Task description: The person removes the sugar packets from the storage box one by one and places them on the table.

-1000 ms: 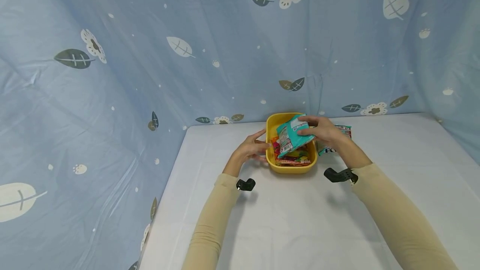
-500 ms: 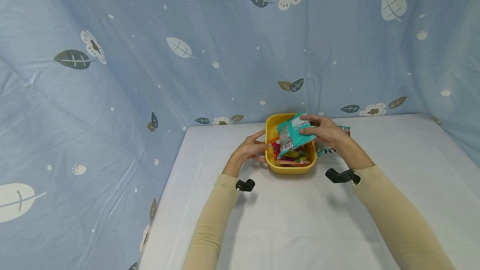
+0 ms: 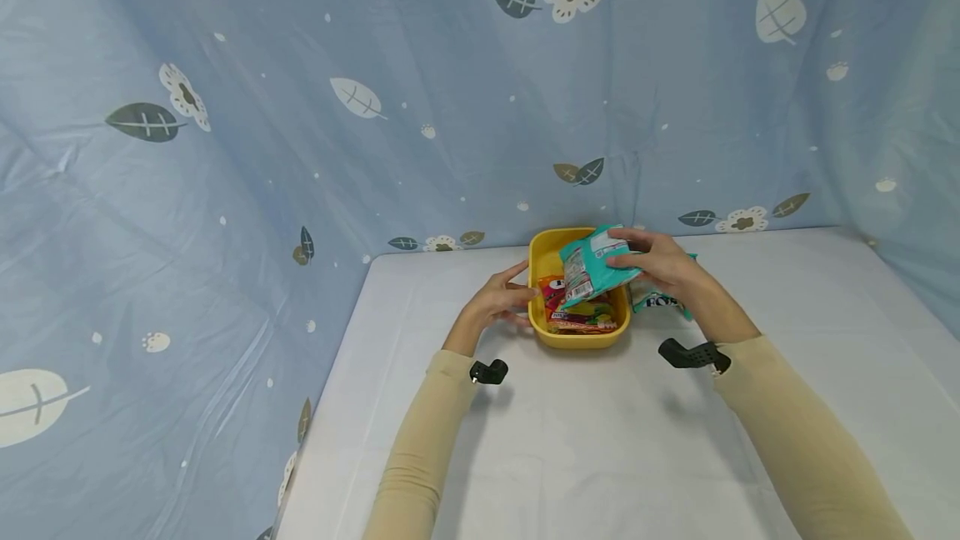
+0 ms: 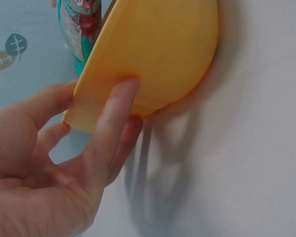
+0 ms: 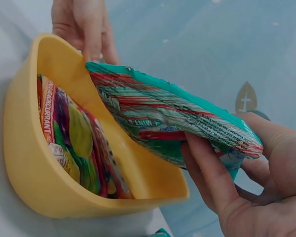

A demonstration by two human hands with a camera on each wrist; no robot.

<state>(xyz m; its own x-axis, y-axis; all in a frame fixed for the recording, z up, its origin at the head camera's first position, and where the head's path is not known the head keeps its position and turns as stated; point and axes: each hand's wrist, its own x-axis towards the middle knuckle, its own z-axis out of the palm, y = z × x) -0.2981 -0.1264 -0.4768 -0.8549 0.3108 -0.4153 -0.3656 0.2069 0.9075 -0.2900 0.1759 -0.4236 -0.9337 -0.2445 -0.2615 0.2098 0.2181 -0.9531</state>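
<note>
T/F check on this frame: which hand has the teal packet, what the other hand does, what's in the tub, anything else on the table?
1. The right hand holds the teal packet over the yellow tub. True.
2. The left hand lies flat on the table, apart from the tub. False: its fingers rest against the tub's outer wall.
3. The tub is empty. False: a red and yellow packet lies inside.
4. A second teal packet lies on the table, right of the tub. True.
</note>
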